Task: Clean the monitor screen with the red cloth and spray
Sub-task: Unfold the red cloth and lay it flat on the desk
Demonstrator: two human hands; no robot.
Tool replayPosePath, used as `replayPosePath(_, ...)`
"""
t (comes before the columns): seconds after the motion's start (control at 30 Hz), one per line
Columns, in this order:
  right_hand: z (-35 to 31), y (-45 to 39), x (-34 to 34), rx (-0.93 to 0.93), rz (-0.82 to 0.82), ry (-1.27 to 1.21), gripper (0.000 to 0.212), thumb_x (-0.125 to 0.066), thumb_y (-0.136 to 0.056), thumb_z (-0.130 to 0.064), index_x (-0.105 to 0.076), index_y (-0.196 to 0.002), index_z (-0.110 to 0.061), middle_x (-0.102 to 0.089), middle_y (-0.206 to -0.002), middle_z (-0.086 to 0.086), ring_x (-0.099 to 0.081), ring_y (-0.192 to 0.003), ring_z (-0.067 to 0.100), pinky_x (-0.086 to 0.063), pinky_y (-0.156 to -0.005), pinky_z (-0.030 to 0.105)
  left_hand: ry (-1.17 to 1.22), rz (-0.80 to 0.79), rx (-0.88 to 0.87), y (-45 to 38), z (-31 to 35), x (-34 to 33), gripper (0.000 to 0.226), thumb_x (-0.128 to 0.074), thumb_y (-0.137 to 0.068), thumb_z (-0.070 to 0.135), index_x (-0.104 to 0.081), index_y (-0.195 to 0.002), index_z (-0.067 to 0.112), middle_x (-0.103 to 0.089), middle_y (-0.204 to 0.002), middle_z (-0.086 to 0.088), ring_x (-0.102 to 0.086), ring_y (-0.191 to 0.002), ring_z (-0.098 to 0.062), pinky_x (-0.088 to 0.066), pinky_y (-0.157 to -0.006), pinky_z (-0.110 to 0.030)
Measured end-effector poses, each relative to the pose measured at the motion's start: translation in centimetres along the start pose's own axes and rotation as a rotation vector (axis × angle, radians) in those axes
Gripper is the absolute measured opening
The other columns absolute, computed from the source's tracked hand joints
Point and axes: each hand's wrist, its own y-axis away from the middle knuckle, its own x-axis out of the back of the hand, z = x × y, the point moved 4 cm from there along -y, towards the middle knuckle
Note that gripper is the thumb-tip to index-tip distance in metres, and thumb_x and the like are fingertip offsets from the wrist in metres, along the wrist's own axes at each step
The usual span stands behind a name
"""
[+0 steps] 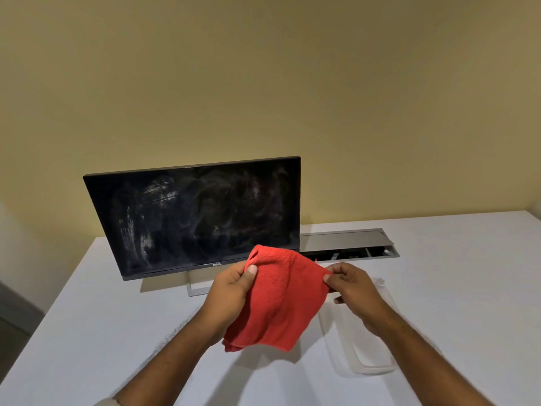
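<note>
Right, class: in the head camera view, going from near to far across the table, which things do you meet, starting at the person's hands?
Red cloth, pinched between the left hand and right hand → monitor with its smeared screen → cable tray set in the table → wall.

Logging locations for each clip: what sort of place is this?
Probably an office or meeting room: a Dell monitor stands on a white table with a built-in cable box, against a bare yellow wall.
</note>
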Motion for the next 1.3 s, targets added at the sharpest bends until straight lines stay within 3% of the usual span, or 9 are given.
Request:
replayPosePath(0.23,-0.8,1.7,-2.7,0.26,0.133,0.074,0.046,-0.077,-0.081,-0.02,-0.055,-0.119,-0.032,-0.057,-0.121,-0.013,-0.056,-0.109,0.009,-0.044,-0.077,0.018,0.101,-0.002,0.036,-0.9,2.1,-0.2,0.028,-0.047,-0.101,0.031,-0.071,-0.107,0.019,-0.077,-0.098,-0.003,-0.072,-0.093,-0.022,-0.056,-0.08,-0.032)
replayPosePath(0.43,-4.1,6.0,-6.6,0.793,-0.126,0.253,0.062,-0.081,-0.076,-0.039,-0.055,-0.131,-0.029,-0.047,-0.136,-0.01,-0.043,-0.132,0.018,-0.037,-0.107,0.025,0.349,-0.028,0.15,-1.6,3.2,-0.9,0.033,-0.044,-0.102,0.026,-0.068,-0.112,0.006,-0.076,-0.103,-0.015,-0.073,-0.091,-0.026,-0.057,-0.079,-0.037)
replayPosePath(0.53,-3.4,5.3,-7.8,0.717,-0.173,0.245,0.066,-0.082,-0.074,-0.038,-0.054,-0.134,-0.038,-0.039,-0.142,-0.012,-0.038,-0.136,0.016,-0.037,-0.108,0.026,0.404,-0.053,0.194,-1.9,3.7,-1.4,0.033,-0.045,-0.102,0.026,-0.067,-0.114,0.005,-0.075,-0.105,-0.015,-0.073,-0.097,-0.029,-0.058,-0.085,-0.041)
replayPosePath(0.67,-3.2,4.4,-8.0,0.612,-0.05,0.016,0.06,-0.07,-0.076,-0.002,-0.061,-0.128,-0.03,-0.049,-0.134,-0.002,-0.049,-0.127,0.014,-0.051,-0.093,0.022,0.592,-0.149,0.282,-1.6,4.3,-2.2,0.047,-0.053,-0.097,0.038,-0.064,-0.117,-0.003,-0.068,-0.104,-0.02,-0.071,-0.084,-0.028,-0.058,-0.086,-0.042)
replayPosePath(0.83,-3.1,3.4,-7.9,0.315,0.064,-0.282,0.038,-0.069,-0.085,-0.007,-0.067,-0.119,-0.024,-0.072,-0.109,-0.003,-0.068,-0.103,0.014,-0.056,-0.086,0.03,0.713,-0.275,0.375,-1.2,3.6,-2.3,0.057,-0.057,-0.092,0.036,-0.056,-0.126,-0.01,-0.061,-0.109,-0.026,-0.066,-0.083,-0.03,-0.058,-0.084,-0.04)
replayPosePath(0.93,-3.1,3.3,-7.8,0.176,0.056,-0.437,0.028,-0.065,-0.089,-0.004,-0.071,-0.113,-0.018,-0.076,-0.099,0.003,-0.072,-0.094,0.019,-0.058,-0.079,0.028,0.68,-0.359,0.37,-1.0,2.9,-2.1,0.047,-0.049,-0.091,0.021,-0.057,-0.126,-0.01,-0.062,-0.106,-0.025,-0.07,-0.072,-0.025,-0.061,-0.071,-0.035)
replayPosePath(1.07,-3.4,3.9,-8.1,0.144,0.016,-0.42,0.033,-0.062,-0.089,0.0,-0.071,-0.112,-0.02,-0.076,-0.097,0.002,-0.072,-0.091,0.018,-0.058,-0.076,0.028,0.532,-0.483,0.286,-0.5,2.7,-2.1,0.042,-0.046,-0.087,0.007,-0.061,-0.126,0.001,-0.061,-0.117,-0.026,-0.064,-0.098,-0.033,-0.054,-0.095,-0.044)
replayPosePath(1.13,-3.4,4.0,-8.3,0.141,-0.009,-0.373,0.042,-0.059,-0.085,0.007,-0.071,-0.111,-0.025,-0.076,-0.094,-0.001,-0.072,-0.089,0.016,-0.057,-0.072,0.026,0.455,-0.458,0.243,-0.4,2.3,-2.2,0.041,-0.046,-0.086,-0.003,-0.065,-0.122,0.004,-0.064,-0.111,-0.025,-0.062,-0.098,-0.034,-0.054,-0.095,-0.045)
replayPosePath(1.3,-2.9,4.0,-9.3,0.117,-0.096,-0.257,0.056,-0.057,-0.078,0.011,-0.07,-0.116,-0.029,-0.076,-0.093,0.0,-0.071,-0.085,0.016,-0.057,-0.071,0.027,0.191,-0.403,0.115,0.1,0.9,-2.8,0.072,-0.045,-0.074,-0.025,-0.063,-0.126,0.022,-0.063,-0.104,-0.028,-0.061,-0.087,-0.029,-0.056,-0.078,-0.037)
